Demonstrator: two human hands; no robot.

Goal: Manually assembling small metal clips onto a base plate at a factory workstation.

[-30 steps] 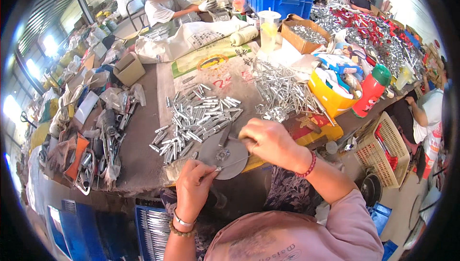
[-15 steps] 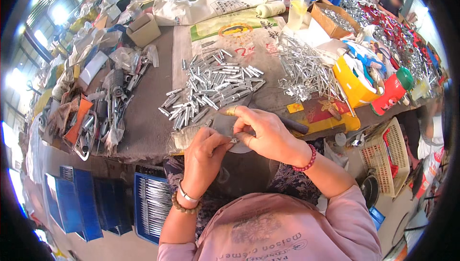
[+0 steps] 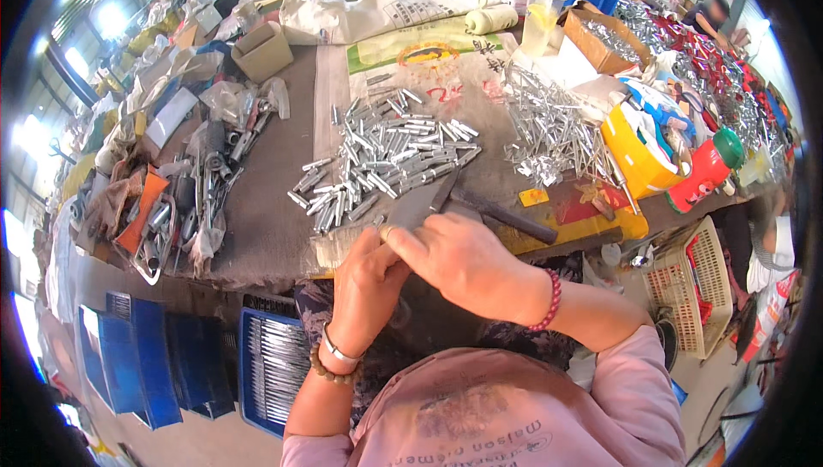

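Red-beaded right hand (image 3: pixel 463 263) now overlaps left hand (image 3: pixel 364 283); whether either grip is clamped, I cannot tell.

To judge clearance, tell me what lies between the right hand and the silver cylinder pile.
In the head view, a partly hidden grey disc and a hammer's head.

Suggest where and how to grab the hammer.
I'd grip the hammer by its dark handle, near the free end, coming from the right: that slim end points rightward, away from the head and the heap of silvery cylinders.
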